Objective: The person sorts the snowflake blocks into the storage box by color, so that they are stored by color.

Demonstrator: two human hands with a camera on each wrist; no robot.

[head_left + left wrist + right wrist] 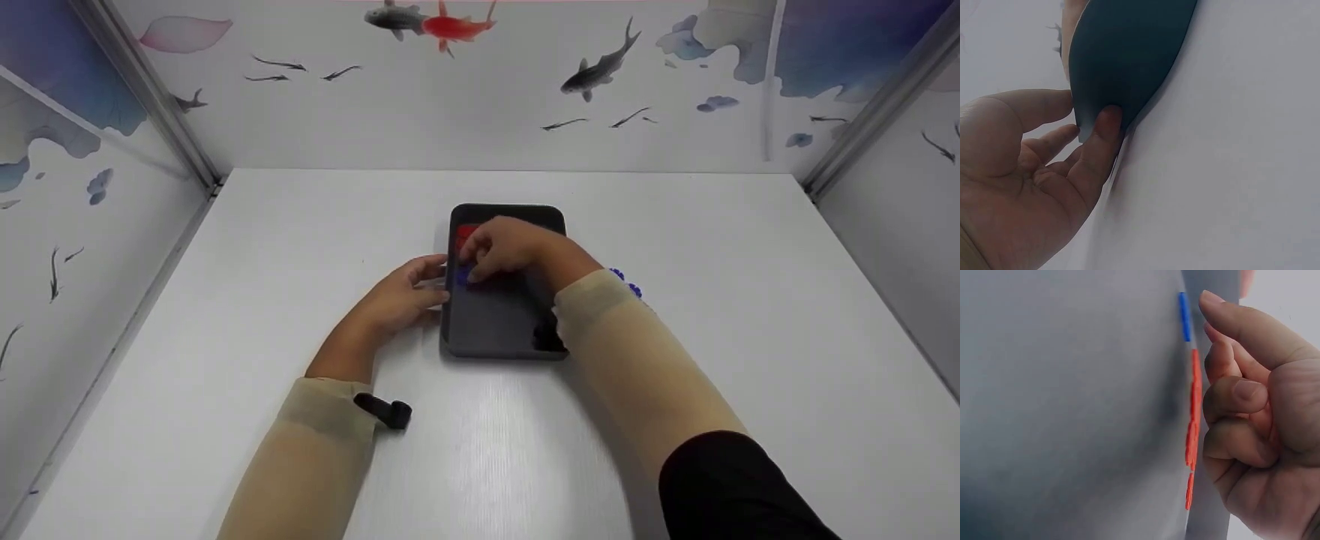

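A dark grey tray (491,322) with raised walls lies on the white table. My left hand (401,300) touches its left wall with thumb and fingertips, fingers loosely bent. Inside the tray, my right hand (510,244) is over the upper left part, thumb and index finger close to a blue piece (463,275). The right wrist view has this thin blue piece (1184,316) beside the thumb tip, and nothing shows between the fingers. Red pieces (466,231) lie along the same left side, partly covered by the hand; edge-on, the red pieces (1193,410) form a row.
Small blue scalloped pieces (635,290) lie on the table (720,300) right of the tray, partly behind my right sleeve (622,337). A black camera (386,411) is strapped at the left cuff. Printed panels (465,112) enclose the table at the back and sides.
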